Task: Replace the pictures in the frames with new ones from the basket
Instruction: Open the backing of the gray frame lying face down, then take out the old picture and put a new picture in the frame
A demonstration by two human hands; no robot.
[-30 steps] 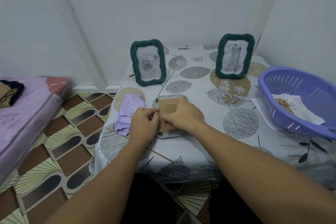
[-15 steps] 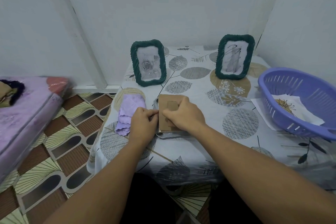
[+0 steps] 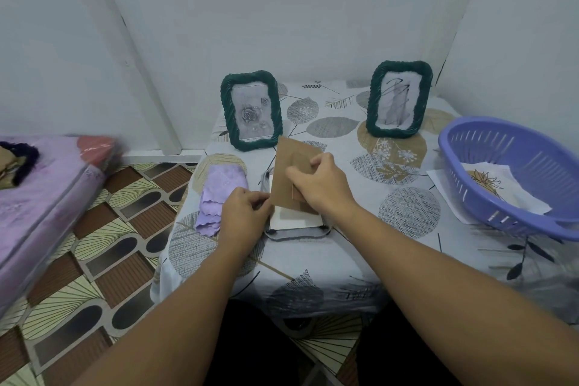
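Right hand [image 3: 319, 188] grips a stiff brown cardboard backing [image 3: 289, 172], tilted up off a face-down frame [image 3: 296, 226] at the table's [image 3: 344, 263] front edge, baring a white sheet [image 3: 297, 219]. Left hand [image 3: 246, 213], fingers curled, pinches the frame's left edge beside a scalloped lilac cloth [image 3: 219, 194]. Two rope-textured green frames [image 3: 252, 110] [image 3: 399, 99] stand upright behind; the slotted purple plastic basket [image 3: 513, 175], at right, holds a flower print [image 3: 488, 182].
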